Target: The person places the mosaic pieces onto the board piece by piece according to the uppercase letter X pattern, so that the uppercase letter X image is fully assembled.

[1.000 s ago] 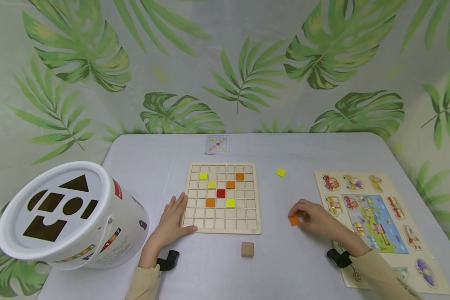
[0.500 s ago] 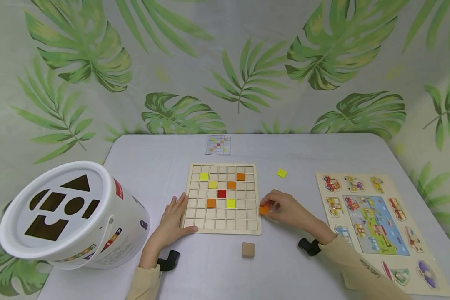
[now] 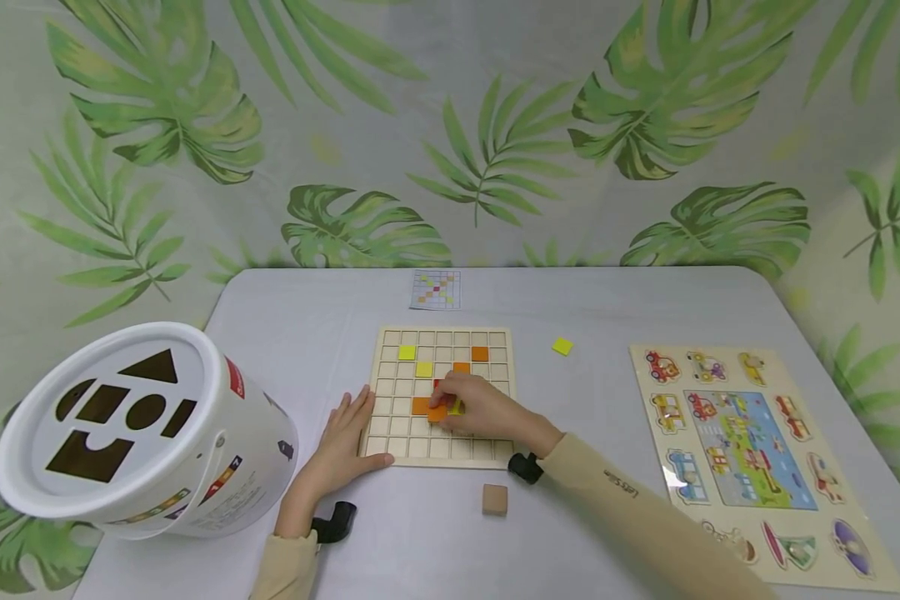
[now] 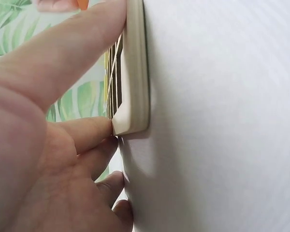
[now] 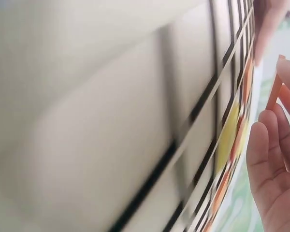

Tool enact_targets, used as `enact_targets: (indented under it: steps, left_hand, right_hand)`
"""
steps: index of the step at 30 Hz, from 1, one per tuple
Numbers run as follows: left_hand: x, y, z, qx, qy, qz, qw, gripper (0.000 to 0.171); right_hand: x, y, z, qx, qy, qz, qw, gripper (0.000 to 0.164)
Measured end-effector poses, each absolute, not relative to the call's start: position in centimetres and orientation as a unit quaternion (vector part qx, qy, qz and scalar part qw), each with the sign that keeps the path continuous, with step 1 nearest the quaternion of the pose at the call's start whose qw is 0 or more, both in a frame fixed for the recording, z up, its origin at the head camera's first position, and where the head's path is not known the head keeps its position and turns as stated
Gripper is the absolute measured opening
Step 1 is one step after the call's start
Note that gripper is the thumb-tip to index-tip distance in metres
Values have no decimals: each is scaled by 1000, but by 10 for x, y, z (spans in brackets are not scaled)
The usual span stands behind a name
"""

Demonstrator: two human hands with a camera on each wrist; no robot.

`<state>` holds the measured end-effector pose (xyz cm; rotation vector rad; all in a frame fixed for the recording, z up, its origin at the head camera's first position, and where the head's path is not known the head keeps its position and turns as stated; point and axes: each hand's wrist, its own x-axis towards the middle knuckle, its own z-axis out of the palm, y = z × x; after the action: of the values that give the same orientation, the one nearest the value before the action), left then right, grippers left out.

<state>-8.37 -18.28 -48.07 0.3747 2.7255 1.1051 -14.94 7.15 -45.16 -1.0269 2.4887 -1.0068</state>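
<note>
A wooden grid board (image 3: 487, 450) lies on the table with several coloured square tiles in its cells. My right hand (image 3: 480, 406) is over the middle of the board, pinching an orange tile (image 3: 437, 413); in the right wrist view that tile (image 5: 275, 91) stands edge-on between the fingertips, apart from the grid. The hand partly covers the red tile and a yellow tile beneath it. My left hand (image 3: 342, 437) touches the board's left edge with straight fingers, thumb on the lower left corner; the left wrist view shows the thumb (image 4: 82, 46) against the rim.
A yellow tile (image 3: 562, 346) lies right of the board, a wooden cube (image 3: 495, 500) in front of it. Behind is a small pattern card (image 3: 435, 290). A white shape-sorter bucket (image 3: 247, 467) stands at the left, a vehicle puzzle board (image 3: 750, 367) at the right.
My right hand has carried the orange tile leftward, from beside the puzzle board to above the middle of the grid. The left hand has stayed at the board's edge.
</note>
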Motion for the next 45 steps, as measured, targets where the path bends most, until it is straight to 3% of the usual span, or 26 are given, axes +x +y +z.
enact_targets:
  steps: [12,23,29,38,45]
  left_hand:
    - [-85,-183,-482,134,920,358,89,98]
    - [-85,-184,-480,133,919,362,86,97]
    - [-85,-182,-480,132,916,369,86,98]
    - [-83,-181,-479,120,918,369,88,98]
    - [-84,-181,-480,122,914,377,89,98]
  right_hand:
    - [-154,19,-453,-401,850,-295,174,16]
    - [-150,17,-448,-410,847,-296,164,17]
    - [-160,62,-443,-349,847,-376,137,16]
    - [-192,185,-454,-198,897,-395,24,21]
    - [-207,235,-460,-137,920,-365,33,31]
